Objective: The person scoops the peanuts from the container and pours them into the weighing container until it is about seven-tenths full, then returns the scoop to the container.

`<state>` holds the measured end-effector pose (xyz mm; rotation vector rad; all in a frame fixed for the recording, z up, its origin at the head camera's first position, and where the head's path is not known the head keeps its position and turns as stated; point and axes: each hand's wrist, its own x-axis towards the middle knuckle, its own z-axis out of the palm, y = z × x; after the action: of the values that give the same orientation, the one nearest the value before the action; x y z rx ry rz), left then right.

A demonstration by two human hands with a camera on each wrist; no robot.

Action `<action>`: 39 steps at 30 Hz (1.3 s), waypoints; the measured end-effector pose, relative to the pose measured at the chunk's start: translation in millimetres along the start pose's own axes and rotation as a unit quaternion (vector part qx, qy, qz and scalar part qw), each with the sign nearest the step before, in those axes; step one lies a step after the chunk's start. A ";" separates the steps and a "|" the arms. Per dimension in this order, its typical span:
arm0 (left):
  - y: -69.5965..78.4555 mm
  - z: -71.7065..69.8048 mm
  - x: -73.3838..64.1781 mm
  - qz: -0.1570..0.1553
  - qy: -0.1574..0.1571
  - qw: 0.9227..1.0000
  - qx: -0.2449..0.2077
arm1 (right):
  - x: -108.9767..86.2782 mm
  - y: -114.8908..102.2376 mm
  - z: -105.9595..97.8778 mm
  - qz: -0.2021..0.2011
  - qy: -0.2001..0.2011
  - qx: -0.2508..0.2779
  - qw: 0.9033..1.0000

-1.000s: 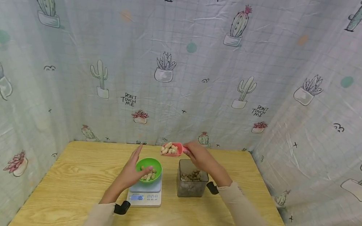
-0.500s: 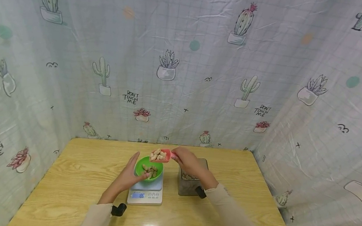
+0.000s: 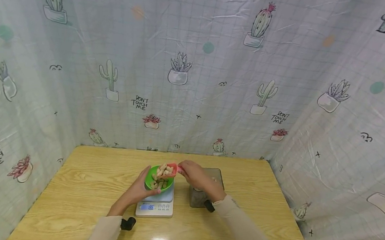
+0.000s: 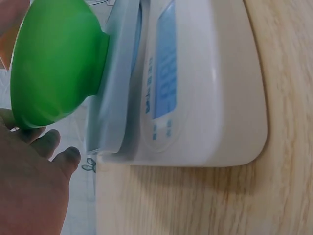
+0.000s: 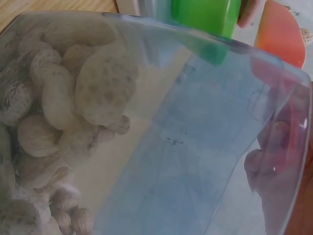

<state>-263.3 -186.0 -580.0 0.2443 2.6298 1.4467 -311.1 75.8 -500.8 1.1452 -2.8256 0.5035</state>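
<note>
In the head view my left hand (image 3: pixel 139 188) holds the green bowl (image 3: pixel 146 185) at its left and near sides, thumb at the near rim. The bowl stands on a kitchen scale (image 3: pixel 156 210) and has peanuts (image 3: pixel 155 184) in it. The left wrist view shows the fingers (image 4: pixel 46 142) at the bowl's edge. My right hand (image 3: pixel 194 174) grips a red scoop (image 3: pixel 174 169) by its handle. Peanuts (image 3: pixel 164 169) fill the scoop, which is tilted over the bowl's right side. The scale's display (image 3: pixel 147 207) seems to read 18.6.
Right of the scale stands a clear grey container (image 3: pixel 198 200), partly hidden by my right forearm. Several peanuts (image 5: pixel 58 93) and smaller brown nuts (image 5: pixel 66 215) show through its wall. A printed cactus curtain (image 3: pixel 194 97) hangs behind the wooden table (image 3: pixel 96 176).
My right hand has moved the loaded scoop left and down, from beside the bowl to over it, and tipped it. My left hand has closed in round the bowl.
</note>
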 end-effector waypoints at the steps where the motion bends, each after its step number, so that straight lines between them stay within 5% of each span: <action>1: -0.6 0.7 0.4 0.000 -0.001 1.000 -0.002 | 0.2 -0.2 0.8 -0.001 -0.002 -0.001 1.000; 22: -2.8 1.1 1.6 0.006 0.002 1.000 0.004 | 17.9 -13.7 -7.4 -0.043 -0.077 -0.128 0.988; 31: -0.4 1.9 -0.5 -0.001 0.001 1.000 -0.002 | 24.4 -24.6 -19.7 -0.087 -0.108 -0.261 0.955; 39: -0.8 2.2 0.4 -0.005 0.006 1.000 0.001 | 26.3 -31.9 -36.0 -0.136 -0.064 -0.370 0.917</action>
<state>-263.3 -184.5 -581.9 0.2217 2.6385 1.4460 -310.9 48.2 -453.4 1.3537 -2.4768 -0.6304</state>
